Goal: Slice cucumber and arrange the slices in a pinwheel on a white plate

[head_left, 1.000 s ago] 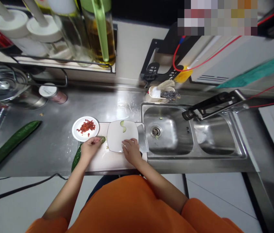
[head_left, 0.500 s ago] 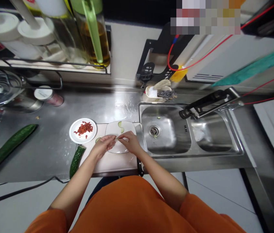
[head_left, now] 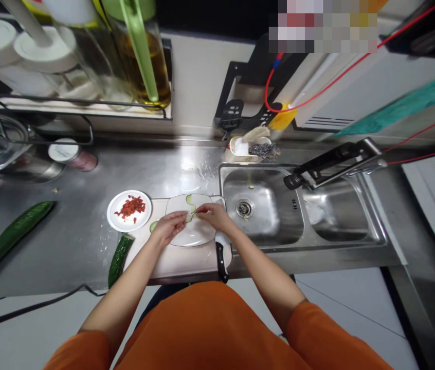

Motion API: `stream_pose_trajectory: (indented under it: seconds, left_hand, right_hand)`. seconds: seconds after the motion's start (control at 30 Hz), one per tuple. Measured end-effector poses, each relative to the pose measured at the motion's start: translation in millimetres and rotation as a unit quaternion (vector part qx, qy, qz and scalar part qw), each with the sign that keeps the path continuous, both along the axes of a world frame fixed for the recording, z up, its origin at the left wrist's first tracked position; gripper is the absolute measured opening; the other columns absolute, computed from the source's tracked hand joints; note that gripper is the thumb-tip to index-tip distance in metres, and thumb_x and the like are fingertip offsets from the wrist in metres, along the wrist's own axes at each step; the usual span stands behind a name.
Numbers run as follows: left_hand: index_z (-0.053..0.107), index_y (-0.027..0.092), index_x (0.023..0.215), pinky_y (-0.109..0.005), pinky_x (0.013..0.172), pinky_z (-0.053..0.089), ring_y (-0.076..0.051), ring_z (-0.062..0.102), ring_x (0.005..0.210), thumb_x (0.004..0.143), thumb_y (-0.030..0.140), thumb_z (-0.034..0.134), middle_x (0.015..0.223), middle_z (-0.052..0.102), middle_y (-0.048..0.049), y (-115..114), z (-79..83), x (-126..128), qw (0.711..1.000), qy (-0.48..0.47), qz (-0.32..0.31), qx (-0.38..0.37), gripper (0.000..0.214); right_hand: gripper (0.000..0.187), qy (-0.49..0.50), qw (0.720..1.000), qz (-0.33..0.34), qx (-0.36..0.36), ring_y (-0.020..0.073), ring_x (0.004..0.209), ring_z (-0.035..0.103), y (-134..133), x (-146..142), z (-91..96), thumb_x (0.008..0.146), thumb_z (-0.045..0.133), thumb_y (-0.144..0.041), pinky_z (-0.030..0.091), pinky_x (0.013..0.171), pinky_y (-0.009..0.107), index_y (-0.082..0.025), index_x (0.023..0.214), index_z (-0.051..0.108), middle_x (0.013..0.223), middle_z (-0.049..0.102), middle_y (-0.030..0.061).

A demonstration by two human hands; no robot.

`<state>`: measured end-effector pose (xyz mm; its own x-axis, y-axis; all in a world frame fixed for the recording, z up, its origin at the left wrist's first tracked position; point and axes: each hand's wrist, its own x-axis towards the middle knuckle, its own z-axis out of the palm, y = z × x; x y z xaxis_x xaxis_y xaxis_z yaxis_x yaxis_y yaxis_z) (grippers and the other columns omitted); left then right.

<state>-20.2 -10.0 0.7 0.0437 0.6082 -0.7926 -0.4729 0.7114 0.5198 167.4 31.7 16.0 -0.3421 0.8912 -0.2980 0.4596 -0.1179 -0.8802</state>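
Note:
Over the white plate (head_left: 196, 237), both my hands meet at a thin cucumber slice (head_left: 189, 217). My left hand (head_left: 171, 227) pinches it from the left. The fingers of my right hand (head_left: 215, 216) are closed at its right edge. Pale green cucumber slices (head_left: 189, 199) lie in a curved line at the plate's far side. The plate rests on a white cutting board (head_left: 179, 264). Another cucumber piece (head_left: 153, 225) sits by my left wrist. To the left is a cut length of cucumber (head_left: 120, 261).
A round plate with chopped red bits (head_left: 131, 206) stands left of the board. A black-handled knife (head_left: 221, 261) lies at the board's right edge, beside the steel sink (head_left: 267, 205). A whole cucumber (head_left: 13, 234) lies far left. A lidded jar (head_left: 73, 155) stands behind.
Both hands have moved slightly right and away from me, bringing the slice nearer the curved line on the plate. The knife handle shows more fully. The view has shifted a little.

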Motion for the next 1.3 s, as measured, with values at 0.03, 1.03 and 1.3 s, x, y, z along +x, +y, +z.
stream_pose_trajectory:
  seconds: [0.03, 1.03, 1.3]
  left_hand:
    - [0.069, 0.011, 0.086, -0.020, 0.063, 0.052, -0.006, 0.058, 0.056, 0.058, 0.015, 0.081, 0.068, 0.067, -0.0024, 2.1, -2.9, 0.5, 0.999, 0.033, 0.009, 0.017, 0.030]
    - [0.069, 0.021, 0.092, -0.028, 0.080, 0.047, -0.016, 0.063, 0.075, 0.075, 0.026, 0.057, 0.079, 0.070, -0.0013, 23.9, -23.1, 16.6, 0.809, 0.531, -0.164, 0.192, 0.021]
    - [0.067, 0.019, 0.094, -0.030, 0.078, 0.046, -0.019, 0.061, 0.078, 0.078, 0.023, 0.053, 0.081, 0.068, -0.0048, 24.8, -26.7, 20.0, 0.754, 0.579, -0.203, 0.232, 0.022]
  right_hand:
    - [0.009, -0.021, 1.000, -0.001, 0.006, 0.0134, 0.074, 0.060, 5.2, -1.0, -3.8, 0.076, 0.066, -0.021, 0.042, 0.071, 0.024, -0.019, 0.080, 0.074, 0.077, 0.071, 0.0001]
    - [0.021, -0.348, 0.924, 0.133, 0.085, 0.0255, 0.103, 0.044, 45.8, -27.1, -5.3, 0.090, 0.048, -0.025, 0.031, 0.080, 0.035, -0.023, 0.094, 0.068, 0.094, 0.070, 0.0068]
    - [0.021, -0.366, 0.912, 0.147, 0.114, 0.0263, 0.107, 0.040, 41.3, -27.2, -6.9, 0.093, 0.046, -0.029, 0.030, 0.080, 0.036, -0.022, 0.098, 0.065, 0.100, 0.068, 0.0087]
